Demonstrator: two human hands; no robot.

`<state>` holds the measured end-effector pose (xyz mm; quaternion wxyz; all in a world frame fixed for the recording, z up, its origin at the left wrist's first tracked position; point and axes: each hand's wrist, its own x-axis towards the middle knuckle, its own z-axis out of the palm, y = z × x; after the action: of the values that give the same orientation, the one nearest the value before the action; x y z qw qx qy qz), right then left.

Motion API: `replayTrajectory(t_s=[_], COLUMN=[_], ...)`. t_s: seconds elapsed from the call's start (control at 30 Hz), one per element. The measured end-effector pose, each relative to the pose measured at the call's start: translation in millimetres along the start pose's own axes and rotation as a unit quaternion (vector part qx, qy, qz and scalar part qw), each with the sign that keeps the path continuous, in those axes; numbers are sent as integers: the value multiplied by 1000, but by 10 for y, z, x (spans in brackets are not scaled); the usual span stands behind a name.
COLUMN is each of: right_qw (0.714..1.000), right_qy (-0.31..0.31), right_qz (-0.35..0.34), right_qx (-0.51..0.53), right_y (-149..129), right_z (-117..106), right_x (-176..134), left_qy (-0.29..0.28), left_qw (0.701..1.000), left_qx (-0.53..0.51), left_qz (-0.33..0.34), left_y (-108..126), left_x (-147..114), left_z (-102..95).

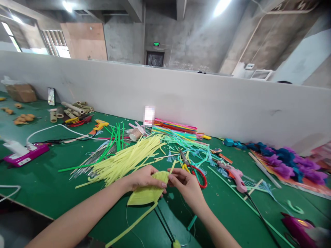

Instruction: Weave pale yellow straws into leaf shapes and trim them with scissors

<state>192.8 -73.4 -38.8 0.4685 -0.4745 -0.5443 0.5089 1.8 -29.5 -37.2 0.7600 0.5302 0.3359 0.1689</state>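
My left hand (144, 177) grips a yellow-green leaf-shaped piece (143, 196) that looks made of chenille stems laid side by side. Its thumb lies across the upper part. At the leaf's right edge, the fingertips of my right hand (187, 186) pinch a yellow chenille stem (173, 166), whose end sticks up. Another long yellow stem (131, 225) trails from the leaf toward the lower left. Beyond my hands lies a loose pile of yellow chenille stems (129, 158). Red-handled scissors (202, 182) rest just past my right hand.
On the green table (85, 206) a pink glue gun (239, 181) lies right, a yellow one (100, 124) back left. A purple power strip (27, 156) stands left. Bundled coloured stems (176, 127) and bamboo tubes (74, 108) lie near the white partition (116, 89). Purple-and-blue fuzzy pieces (289, 162) are far right.
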Motion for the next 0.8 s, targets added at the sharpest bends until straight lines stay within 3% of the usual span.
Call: replayTrajectory(t_s=[0.8], right_qw=[997], right_qy=[45], right_qz=[-38], right_qx=[-53], right_y=[83], right_z=[59], right_x=[4], left_qy=[0], left_qw=[1000], left_qx=[-2], left_qz=[4], left_y=[-68], left_x=[41], left_z=[-38])
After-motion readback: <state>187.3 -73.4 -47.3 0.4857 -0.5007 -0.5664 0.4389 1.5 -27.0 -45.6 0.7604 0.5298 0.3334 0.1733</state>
